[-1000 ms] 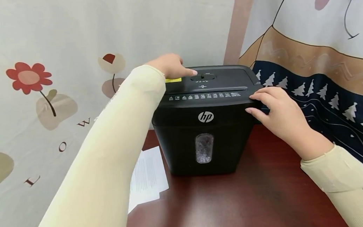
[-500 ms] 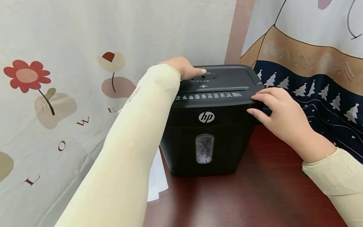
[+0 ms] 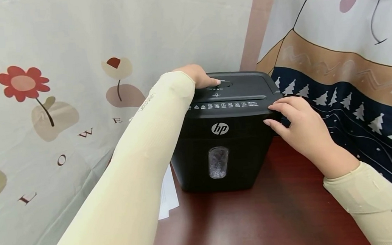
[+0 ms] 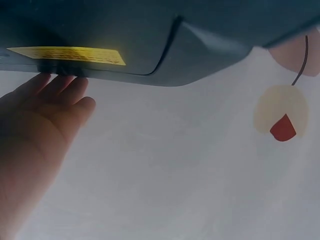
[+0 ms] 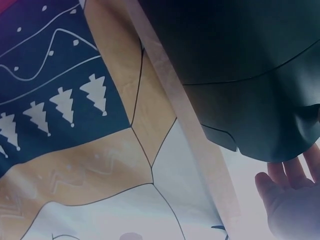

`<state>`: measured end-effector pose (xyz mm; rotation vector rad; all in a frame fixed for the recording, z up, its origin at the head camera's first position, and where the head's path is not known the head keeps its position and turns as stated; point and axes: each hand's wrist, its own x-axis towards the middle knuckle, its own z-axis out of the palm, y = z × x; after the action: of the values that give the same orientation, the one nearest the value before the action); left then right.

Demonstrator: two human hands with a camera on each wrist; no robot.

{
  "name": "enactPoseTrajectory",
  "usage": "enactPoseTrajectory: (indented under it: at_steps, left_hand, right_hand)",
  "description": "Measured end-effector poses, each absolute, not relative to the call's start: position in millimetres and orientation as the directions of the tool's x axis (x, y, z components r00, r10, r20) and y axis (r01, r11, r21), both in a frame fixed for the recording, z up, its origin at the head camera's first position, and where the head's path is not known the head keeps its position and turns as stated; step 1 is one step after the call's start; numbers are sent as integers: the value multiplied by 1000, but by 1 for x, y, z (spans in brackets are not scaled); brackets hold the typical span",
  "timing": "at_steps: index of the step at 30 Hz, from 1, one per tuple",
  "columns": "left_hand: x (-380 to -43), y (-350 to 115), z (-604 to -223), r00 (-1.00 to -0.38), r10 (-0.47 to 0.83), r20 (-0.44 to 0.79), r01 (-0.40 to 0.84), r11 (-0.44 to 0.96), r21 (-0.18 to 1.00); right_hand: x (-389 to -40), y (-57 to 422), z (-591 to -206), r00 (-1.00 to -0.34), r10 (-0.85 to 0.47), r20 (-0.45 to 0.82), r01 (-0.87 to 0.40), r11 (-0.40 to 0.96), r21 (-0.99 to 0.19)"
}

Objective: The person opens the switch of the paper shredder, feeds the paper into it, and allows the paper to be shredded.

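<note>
A black HP paper shredder point(image 3: 195, 164) stands upright, with shredded bits behind its front window point(image 3: 218, 162). My left hand point(image 3: 197, 77) reaches over its top, thumb extended onto the slide switch point(image 3: 225, 84) and covering part of it. In the left wrist view, that hand's fingertips touch the shredder's edge near a yellow label point(image 4: 70, 54). My right hand point(image 3: 305, 130) rests at the front right corner, fingertips on the top rim and thumb against the front. The right wrist view shows its fingers point(image 5: 295, 172) touching the shredder's edge.
Printed paper sheets point(image 3: 168, 192) lie on the reddish-brown table point(image 3: 257, 220), left of the shredder and partly behind my left sleeve point(image 3: 128, 172). A patterned curtain point(image 3: 74, 40) hangs close behind and to both sides.
My left hand has moved right along the shredder's top, and its thumb has come down onto the switch, hiding the small slider. The right hand keeps its place at the corner.
</note>
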<state>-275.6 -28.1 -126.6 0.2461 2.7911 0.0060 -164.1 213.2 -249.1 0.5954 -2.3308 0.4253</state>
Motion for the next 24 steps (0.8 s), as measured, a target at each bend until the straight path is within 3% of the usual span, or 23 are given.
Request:
enactPoseTrajectory:
  at_steps: [24]
  left_hand:
    - [-277,-23,-133,-945,173,-279,156,984,82]
  right_hand:
    - [-162,207,-252,-634,-299,713,-510,855,-94]
